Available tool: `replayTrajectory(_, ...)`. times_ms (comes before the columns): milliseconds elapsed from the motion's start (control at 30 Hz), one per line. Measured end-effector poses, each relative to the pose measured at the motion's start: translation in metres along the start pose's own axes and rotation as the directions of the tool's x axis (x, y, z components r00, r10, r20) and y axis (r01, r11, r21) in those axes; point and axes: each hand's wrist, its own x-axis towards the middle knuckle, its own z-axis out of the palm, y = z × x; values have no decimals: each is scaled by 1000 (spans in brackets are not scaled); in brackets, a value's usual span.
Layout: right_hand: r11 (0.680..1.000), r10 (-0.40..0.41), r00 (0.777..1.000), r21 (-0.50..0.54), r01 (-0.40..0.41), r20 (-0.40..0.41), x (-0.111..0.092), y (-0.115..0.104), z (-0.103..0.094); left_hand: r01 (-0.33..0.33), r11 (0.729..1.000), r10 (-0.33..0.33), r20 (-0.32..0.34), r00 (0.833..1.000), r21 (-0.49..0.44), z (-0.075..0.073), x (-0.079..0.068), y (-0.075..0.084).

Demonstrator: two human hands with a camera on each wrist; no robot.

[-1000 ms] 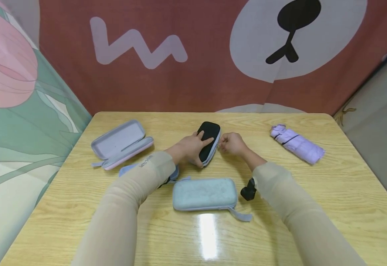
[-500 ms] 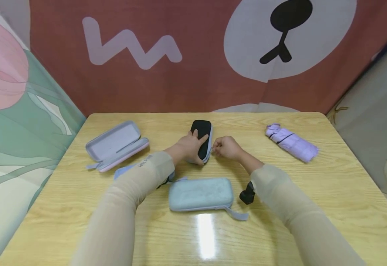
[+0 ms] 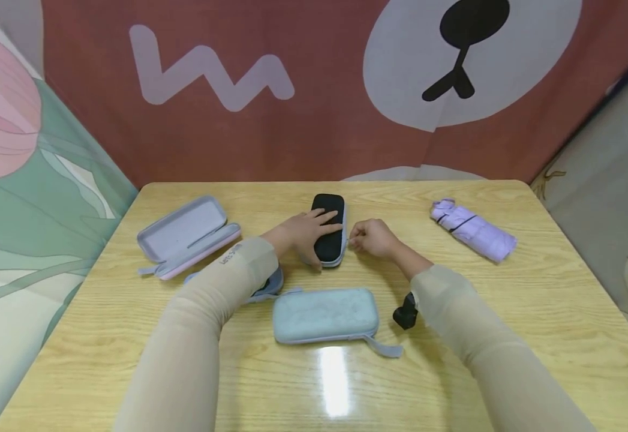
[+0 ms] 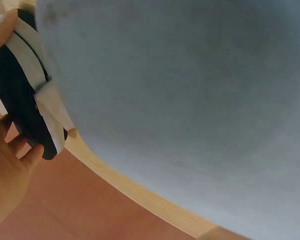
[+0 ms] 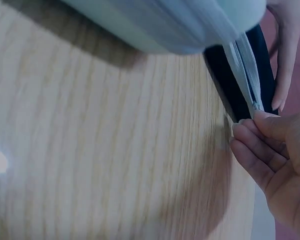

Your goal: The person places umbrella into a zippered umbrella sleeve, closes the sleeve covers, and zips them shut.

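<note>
A black zip case [image 3: 328, 246] with a pale grey zipper band lies lengthwise near the table's far middle. Across its lid my left hand [image 3: 307, 233] spreads its fingers, thumb down at the near left edge. In the left wrist view the thumb [image 4: 4, 31] is by the pale band and the fingertips lie on the black side. At the case's right side my right hand [image 3: 374, 239] pinches the small zipper pull [image 5: 256, 106] between thumb and finger. Nearer to me sits a light blue zip case [image 3: 325, 315] with a grey strap.
An open pink and grey case [image 3: 184, 231] lies at the left. Partly under my left forearm is a blue case [image 3: 275, 282]. A folded purple umbrella [image 3: 474, 231] rests at the far right of the wooden table [image 3: 535, 288]. A patterned curtain [image 3: 238, 144] hangs behind.
My left hand has shifted slightly left, its fingers now lying more across the lid and more of the blue case showing. My right hand stays at the zipper side. The head view has turned slightly.
</note>
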Motion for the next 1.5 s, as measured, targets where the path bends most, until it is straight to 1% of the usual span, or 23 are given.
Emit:
replayTrajectory(167, 1000, -10, 1000, -15, 10, 0, 0, 0, -4, -2, 1000, 2, -8, 1000, -18, 2, -1, -2)
replayTrajectory(333, 999, -12, 1000, -34, 11, -6, 1, 0, -7, -18, 1000, 19, -53, 998, 5, 2, 1, 2)
replayTrajectory(433, 999, -12, 1000, -36, 12, -8, 1, 1, -8, -26, 1000, 27, -67, 997, 16, 2, 2, 5)
replayTrajectory(567, 998, -21, 1000, -53, 20, -9, 2, 2, -10, -34, 999, 36, -62, 997, 23, 2, 4, 7)
replayTrajectory(700, 998, -29, 1000, -60, 28, -7, 1, 2, -11, -67, 998, 68, -53, 996, 23, 3, 6, 8)
replayTrajectory(833, 997, -28, 999, -76, 27, -15, -2, 4, -13, -76, 997, 76, -59, 995, 14, 4, 8, 7)
replayTrajectory(1033, 995, -38, 999, -94, 35, -27, -8, 10, -17, -87, 996, 85, -65, 994, -24, 3, 7, 7)
replayTrajectory(1233, 993, -49, 997, -109, 43, -54, -13, 18, -21, -125, 991, 119, -103, 988, -57, 2, 6, 11)
replayTrajectory(1333, 993, -55, 997, -111, 48, -61, -16, 20, -21, -112, 992, 105, -109, 989, -65, -1, 5, 13)
replayTrajectory(1433, 991, -67, 996, -120, 59, -65, -21, 22, -21, -87, 995, 82, -91, 992, -48, -3, 4, 13)
replayTrajectory(1500, 993, -65, 996, -104, 58, -60, -24, 23, -21, -66, 997, 64, -67, 996, -32, -3, 2, 13)
